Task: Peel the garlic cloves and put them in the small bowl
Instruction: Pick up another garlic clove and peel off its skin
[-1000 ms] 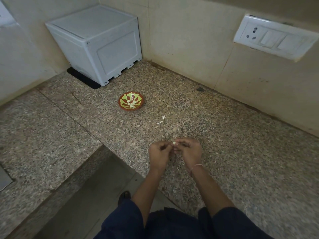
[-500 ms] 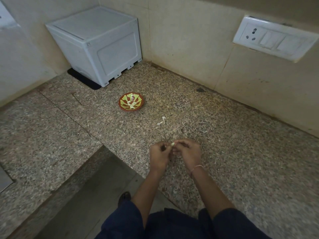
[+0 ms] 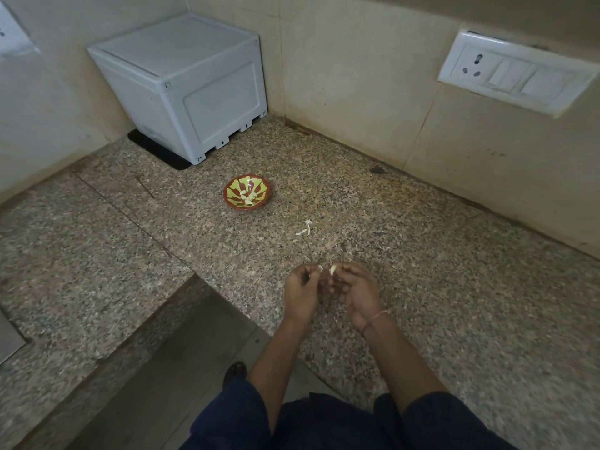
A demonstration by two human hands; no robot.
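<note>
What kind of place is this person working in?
Most likely a home kitchen corner. A speckled granite countertop meets beige tiled walls carrying a white switch-and-socket plate, and a small brown-and-yellow painted bowl holding peeled garlic cloves sits on it.

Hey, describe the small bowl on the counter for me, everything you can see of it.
The small bowl is round and shallow and looks like glazed clay: reddish-brown outside, with a yellow-green petal pattern inside. It stands upright on the speckled stone counter, in front of the grey box and apart from it. A few pale peeled cloves lie in its middle. Nothing else touches it.
</note>
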